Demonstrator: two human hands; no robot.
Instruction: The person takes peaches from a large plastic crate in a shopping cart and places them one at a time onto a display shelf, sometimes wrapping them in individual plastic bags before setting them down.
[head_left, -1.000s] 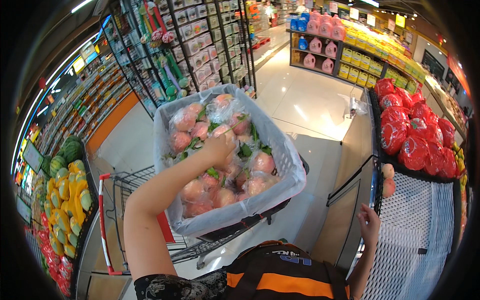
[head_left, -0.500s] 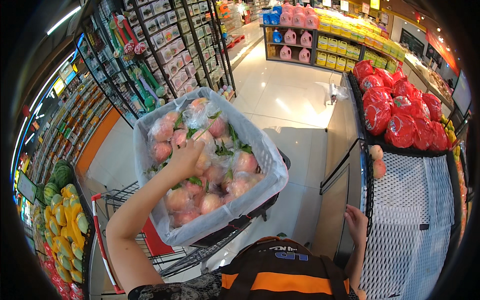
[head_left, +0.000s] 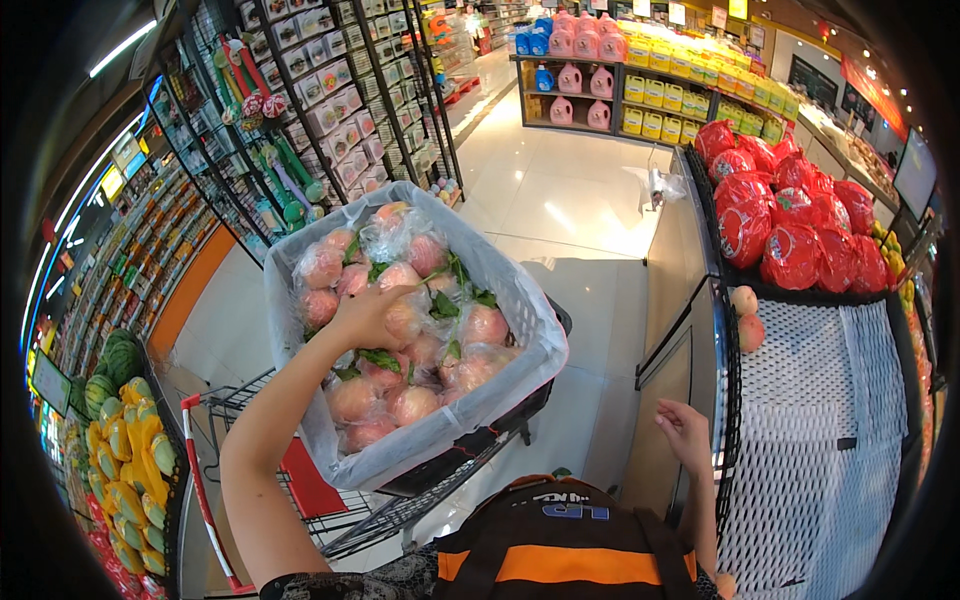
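Note:
My left hand [head_left: 366,318] reaches into a crate [head_left: 527,345] lined with pale sheet, its fingers curved round a wrapped peach [head_left: 403,322]. Several more peaches [head_left: 352,400] in clear film fill the crate. Green leaves [head_left: 380,360] lie among them. Part of the grip is hidden by the hand itself. My right hand [head_left: 686,436] hangs beside the display stand's side, holding nothing, its fingers loosely bent and apart.
The crate rests on a shopping cart [head_left: 330,508]. At right, a display stand with white mesh [head_left: 800,380] bears two loose peaches [head_left: 750,331] and red bags [head_left: 795,215]. Yellow-wrapped melons [head_left: 128,470] lie at left; a tall goods rack [head_left: 330,100] stands ahead.
My left hand has shifted slightly right and down over the peaches, fingers now round one of them. The right hand has risen a little and moved left.

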